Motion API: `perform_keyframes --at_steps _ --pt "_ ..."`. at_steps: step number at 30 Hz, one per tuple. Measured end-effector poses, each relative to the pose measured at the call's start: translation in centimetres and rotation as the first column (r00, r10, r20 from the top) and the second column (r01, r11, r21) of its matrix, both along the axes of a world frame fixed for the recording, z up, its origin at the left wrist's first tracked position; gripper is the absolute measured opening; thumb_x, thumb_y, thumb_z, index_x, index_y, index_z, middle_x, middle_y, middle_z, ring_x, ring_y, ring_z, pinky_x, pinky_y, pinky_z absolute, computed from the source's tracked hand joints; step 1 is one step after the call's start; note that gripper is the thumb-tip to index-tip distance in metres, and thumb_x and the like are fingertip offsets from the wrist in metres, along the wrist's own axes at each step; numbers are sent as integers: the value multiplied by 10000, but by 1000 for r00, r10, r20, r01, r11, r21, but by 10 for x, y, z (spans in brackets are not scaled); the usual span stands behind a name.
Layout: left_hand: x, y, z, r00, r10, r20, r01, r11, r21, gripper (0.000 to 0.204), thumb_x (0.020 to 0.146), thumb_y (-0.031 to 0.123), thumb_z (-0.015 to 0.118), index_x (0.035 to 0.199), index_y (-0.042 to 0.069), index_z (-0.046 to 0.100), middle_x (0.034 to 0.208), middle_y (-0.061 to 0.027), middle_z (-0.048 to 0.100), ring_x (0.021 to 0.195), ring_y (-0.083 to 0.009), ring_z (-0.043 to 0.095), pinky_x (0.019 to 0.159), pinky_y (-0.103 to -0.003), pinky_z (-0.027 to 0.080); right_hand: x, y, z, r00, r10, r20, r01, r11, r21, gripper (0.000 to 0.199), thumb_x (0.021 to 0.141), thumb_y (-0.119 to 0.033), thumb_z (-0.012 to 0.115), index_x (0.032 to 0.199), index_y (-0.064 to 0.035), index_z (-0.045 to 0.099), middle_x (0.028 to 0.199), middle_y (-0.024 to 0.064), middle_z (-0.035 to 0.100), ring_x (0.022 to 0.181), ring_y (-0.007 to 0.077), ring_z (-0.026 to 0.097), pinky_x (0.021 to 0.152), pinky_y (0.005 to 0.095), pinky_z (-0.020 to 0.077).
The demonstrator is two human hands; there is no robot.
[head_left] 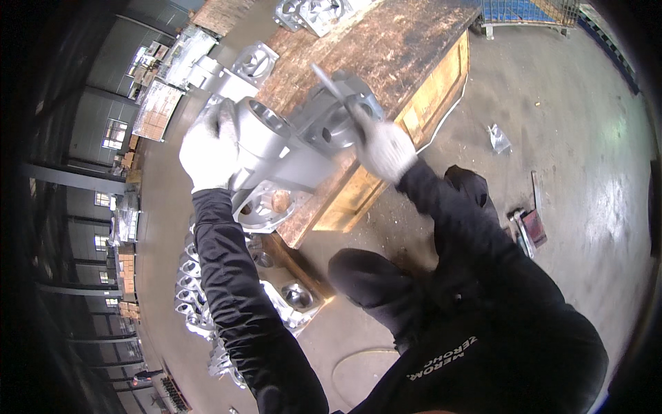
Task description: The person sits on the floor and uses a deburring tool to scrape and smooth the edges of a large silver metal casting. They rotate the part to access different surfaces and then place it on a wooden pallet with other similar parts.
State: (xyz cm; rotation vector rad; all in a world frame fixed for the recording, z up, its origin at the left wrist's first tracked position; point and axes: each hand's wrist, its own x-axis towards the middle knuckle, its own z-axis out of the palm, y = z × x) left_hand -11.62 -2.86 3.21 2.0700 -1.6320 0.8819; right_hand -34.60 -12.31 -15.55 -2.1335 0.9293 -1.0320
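In a white glove, my left hand (210, 150) is closed on the left end of a large silver metal casting (261, 148), which has a round bore near its top. My right hand (387, 148), also in a white glove, is wrapped round a long, thin, file-like tool (329, 84). Motion smears the tool, and its handle is mostly hidden in the glove. The tool slants up and left, over another grey casting (338, 121) on the workbench. I cannot tell whether it touches that casting.
The worn wooden workbench (372, 34) holds more silver castings (254, 63). Several castings (193, 290) are stacked low on the left. On the floor lie a clear plastic bag (498, 139) and a red and metal tool (529, 228). A wire cage (531, 12) stands at the far right.
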Motion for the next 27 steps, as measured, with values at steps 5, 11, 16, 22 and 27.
perform_keyframes --at_steps 5,11,16,22,27 --pt "3 0 -1 998 59 -19 -58 997 49 357 1007 389 587 1148 117 771 1135 -178 743 1042 -372 715 907 -420 558 -30 21 -16 984 -10 176 2 999 45 441 959 -77 552 1398 -43 544 813 272 691 735 417 708 656 496 572" --pt "2 -10 -5 989 -73 -125 79 996 43 364 1024 317 579 1225 59 740 1147 -203 739 1072 -368 714 945 -415 544 -39 -28 19 1000 21 -21 -20 999 44 413 970 -116 536 1379 -70 556 882 217 731 798 391 727 705 480 587" --pt "12 -1 3 998 -21 -61 25 997 74 355 1031 293 573 1224 44 737 1169 -199 738 1093 -358 712 964 -404 537 -63 -8 -5 971 -15 -239 -4 997 -78 648 893 -47 572 1524 -114 442 763 198 682 679 370 709 569 495 549" --pt "7 1 0 991 -57 -122 70 992 103 335 1035 284 592 1203 36 741 1167 -195 740 1093 -350 714 970 -388 536 -55 -30 -5 985 -30 -171 18 997 -68 472 981 -138 570 1451 -109 533 780 211 685 698 388 699 600 494 543" --pt "11 -1 2 990 -65 -128 76 993 86 328 1026 277 599 1197 33 737 1171 -188 735 1083 -340 715 950 -398 543 -47 -51 -9 996 17 -90 -24 996 -83 483 966 -156 578 1447 -123 542 779 218 696 701 397 707 618 503 561"
